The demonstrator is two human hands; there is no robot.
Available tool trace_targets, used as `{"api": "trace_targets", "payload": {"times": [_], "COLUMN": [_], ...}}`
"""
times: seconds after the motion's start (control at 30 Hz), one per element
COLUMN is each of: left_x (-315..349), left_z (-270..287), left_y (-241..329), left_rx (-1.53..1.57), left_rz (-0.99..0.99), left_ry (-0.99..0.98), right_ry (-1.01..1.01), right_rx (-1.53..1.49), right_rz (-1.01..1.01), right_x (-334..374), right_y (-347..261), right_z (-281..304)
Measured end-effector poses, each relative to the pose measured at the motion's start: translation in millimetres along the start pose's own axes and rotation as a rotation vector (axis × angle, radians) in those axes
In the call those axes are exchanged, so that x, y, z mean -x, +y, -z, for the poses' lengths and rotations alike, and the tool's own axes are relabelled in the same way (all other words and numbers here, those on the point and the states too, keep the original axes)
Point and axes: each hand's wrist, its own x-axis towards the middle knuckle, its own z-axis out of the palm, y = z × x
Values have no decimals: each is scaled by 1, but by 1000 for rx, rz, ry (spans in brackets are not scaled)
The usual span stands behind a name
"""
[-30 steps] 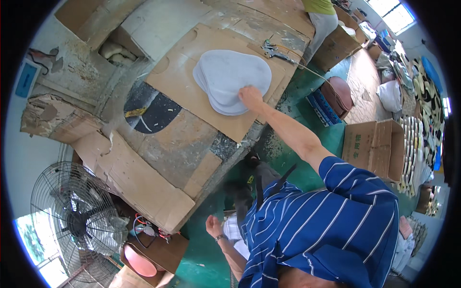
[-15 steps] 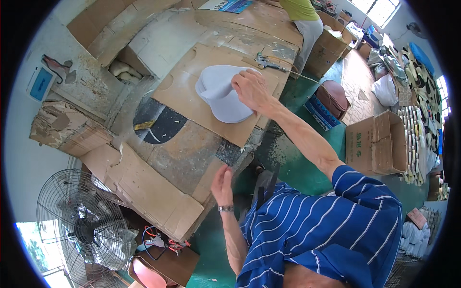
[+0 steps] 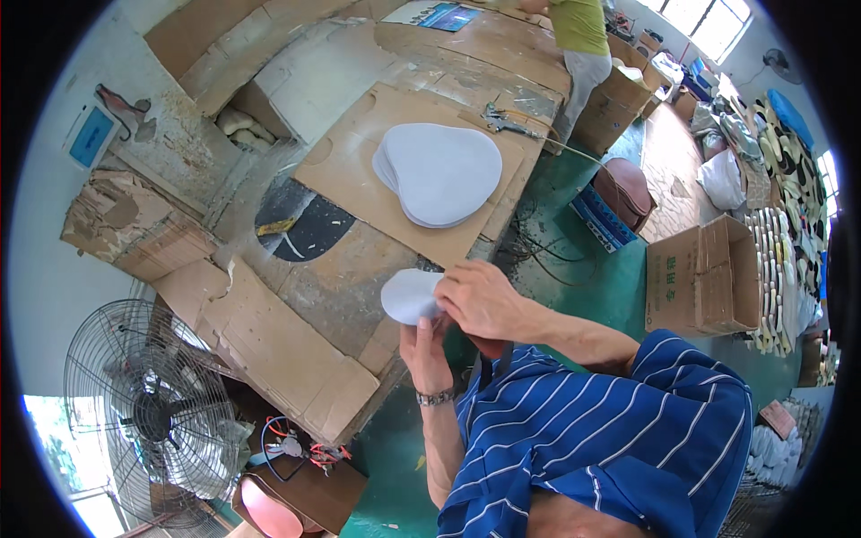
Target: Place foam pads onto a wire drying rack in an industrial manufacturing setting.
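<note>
Close in front of my body, both hands hold a white rounded pad point(image 3: 410, 296). My right hand point(image 3: 487, 299) pinches its right edge from above, while the thumb and fingers of my left hand point(image 3: 427, 355) grip it from below. A reddish-brown piece point(image 3: 489, 348) shows partly under my right hand; most of it is hidden. Beyond my hands lies a stack of white, rounded heart-shaped pads point(image 3: 441, 172), resting on a flat cardboard sheet point(image 3: 341, 157) on the worktable.
A spray gun point(image 3: 511, 122) with a hose lies on the table's right side. A dark round patch with a yellow-handled tool point(image 3: 276, 227) is left of the stack. A caged fan point(image 3: 152, 417) stands at lower left, an open carton point(image 3: 704, 275) at right. Another person point(image 3: 578, 54) stands at the far end.
My right hand has drawn back from the stack with a white pad, bringing it to my left hand. My left hand now grips the pad too.
</note>
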Motion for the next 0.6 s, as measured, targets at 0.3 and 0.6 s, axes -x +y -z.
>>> {"api": "trace_targets", "payload": {"times": [0.3, 0.6], "left_x": [30, 74], "left_z": [27, 45], "left_y": [7, 7], "left_rx": [118, 323], "left_rz": [-76, -277], "left_ry": [173, 352], "right_ry": [-76, -200], "right_rx": [63, -175], "right_rz": [210, 413], "right_x": [10, 7], "right_y": [-25, -55], "right_z": [-25, -37]}}
